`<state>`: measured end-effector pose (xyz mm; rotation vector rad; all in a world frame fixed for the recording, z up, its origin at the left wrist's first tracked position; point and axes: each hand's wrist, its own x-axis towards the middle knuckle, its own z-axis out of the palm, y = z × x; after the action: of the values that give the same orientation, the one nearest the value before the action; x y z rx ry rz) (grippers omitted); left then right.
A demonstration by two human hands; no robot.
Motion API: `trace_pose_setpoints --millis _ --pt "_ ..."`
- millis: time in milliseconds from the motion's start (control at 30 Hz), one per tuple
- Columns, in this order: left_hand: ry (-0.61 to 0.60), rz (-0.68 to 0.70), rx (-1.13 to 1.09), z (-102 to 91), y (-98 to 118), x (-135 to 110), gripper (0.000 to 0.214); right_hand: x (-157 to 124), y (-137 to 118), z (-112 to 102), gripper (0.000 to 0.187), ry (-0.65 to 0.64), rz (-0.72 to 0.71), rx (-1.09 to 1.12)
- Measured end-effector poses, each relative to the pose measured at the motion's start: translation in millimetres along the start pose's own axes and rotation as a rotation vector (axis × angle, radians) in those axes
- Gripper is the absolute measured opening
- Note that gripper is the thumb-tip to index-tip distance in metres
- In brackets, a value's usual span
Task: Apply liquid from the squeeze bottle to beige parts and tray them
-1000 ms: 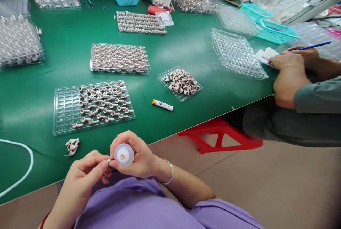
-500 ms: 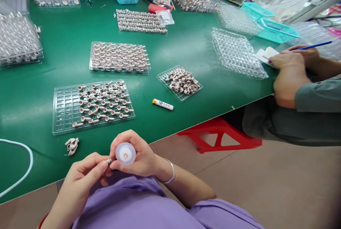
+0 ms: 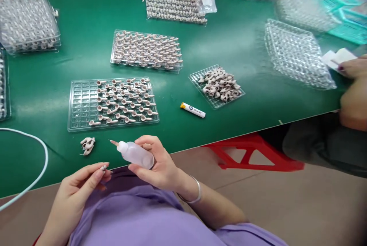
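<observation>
The table's point(image 3: 34, 85) near edge runs aslant past the person's lap, rising toward the right, with a red stool point(image 3: 282, 160) below it. Green surface shows between the near tray point(image 3: 80, 101) and a white tube point(image 3: 192, 109), and in a strip along the edge, where a clump point(image 3: 88, 145) of pieces lies. A cable point(image 3: 46, 158) curves across the left end of that strip.

The bottle point(image 3: 137, 154) slants, base to the right, nozzle point(image 3: 114, 143) pointing left and slightly up in view, its thin tip near the clump. Which way the small piece point(image 3: 103, 167) points is hard to tell behind the fingers.

The right hand point(image 3: 157, 164) curls its fingers and thumb around the bottle. The left hand point(image 3: 84, 183), below and left of the nozzle, pinches 1 piece. The 2 hands are apart, as are tip and piece.
</observation>
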<state>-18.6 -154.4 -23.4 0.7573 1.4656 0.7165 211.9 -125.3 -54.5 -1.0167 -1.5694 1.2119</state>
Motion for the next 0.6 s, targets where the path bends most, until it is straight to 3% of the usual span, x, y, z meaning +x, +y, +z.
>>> trace_pose_setpoints --millis 167,400,500,600 --pt "0.057 -0.024 -0.061 0.6 -8.5 2.1 0.032 -0.4 3.2 -2.6 0.039 0.032 -0.181 -0.146" --pt "0.053 -0.005 0.055 -0.1 -11.3 2.3 0.032 -3.9 6.2 -6.4 0.041 -0.036 -0.230 -0.150" --pt "0.119 0.190 0.288 4.5 -6.8 -4.5 0.024 -6.2 7.3 -8.2 0.043 -0.044 -0.234 -0.171" --pt "0.287 0.564 0.633 8.3 -6.9 -9.4 0.017 -6.4 7.4 -8.6 0.043 -0.039 -0.253 -0.173"
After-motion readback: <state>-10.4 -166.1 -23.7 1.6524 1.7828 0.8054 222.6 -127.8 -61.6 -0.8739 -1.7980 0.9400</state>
